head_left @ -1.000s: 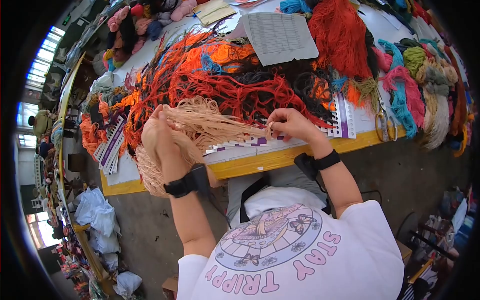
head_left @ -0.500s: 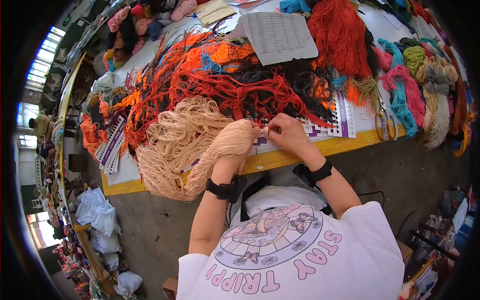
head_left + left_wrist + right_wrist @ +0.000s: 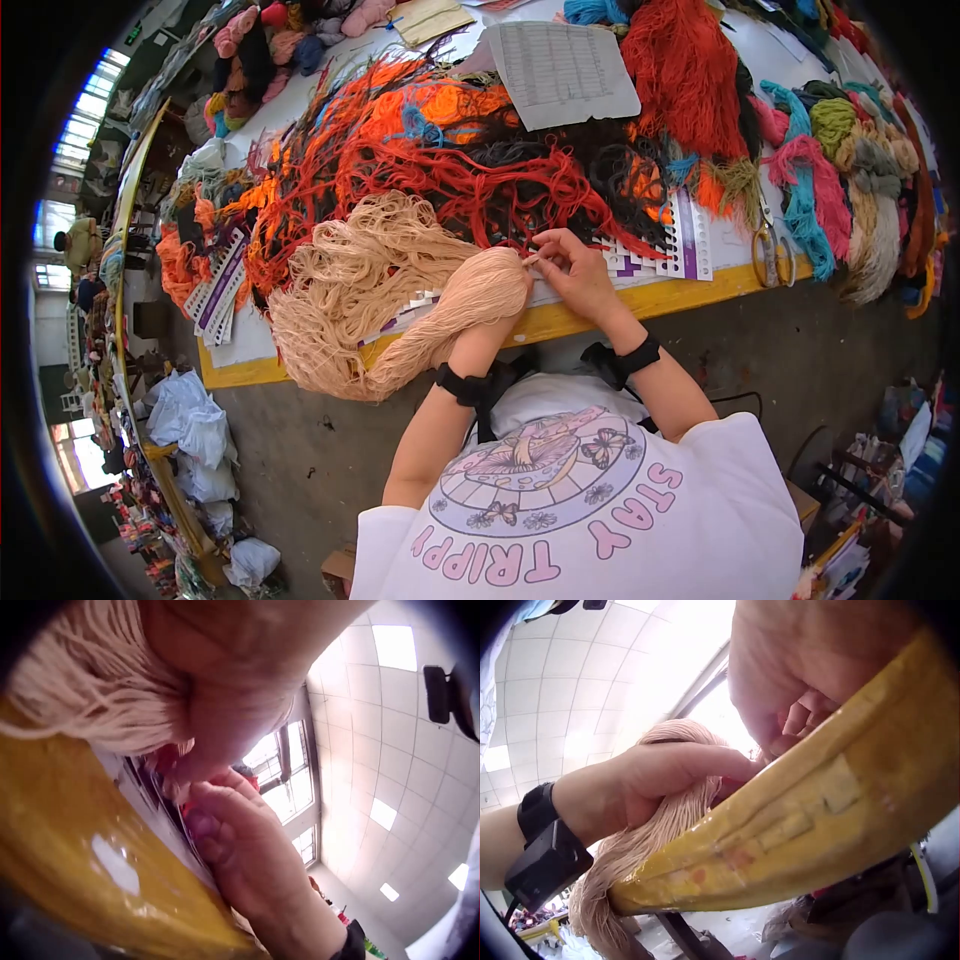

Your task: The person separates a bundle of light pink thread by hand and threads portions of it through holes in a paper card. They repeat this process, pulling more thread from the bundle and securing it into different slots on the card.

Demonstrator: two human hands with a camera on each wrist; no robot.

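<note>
A thick skein of beige yarn [image 3: 478,298] drapes over my left hand [image 3: 675,769], which it largely hides in the head view. The fingers of that hand hold the yarn's gathered end. At this same end, my right hand [image 3: 580,272] pinches the yarn between thumb and fingers, its fingertips right up against the left ones. Both hands meet just over the table's yellow front edge [image 3: 650,297]. The rest of the beige yarn lies in a loose heap to the left, hanging over the edge. White-and-purple punched cards [image 3: 690,240] lie behind the hands.
A tangled pile of red, orange and black yarn [image 3: 470,185] spreads behind the hands, with a printed sheet [image 3: 562,75] on it. Scissors [image 3: 766,245] lie at the right edge near colourful skeins [image 3: 800,210]. More punched cards [image 3: 222,285] are at the left.
My left hand has come from the left to meet the right one, bringing the beige yarn along, now draped over it. The right hand stays near the same spot, fingertips working at the yarn's end.
</note>
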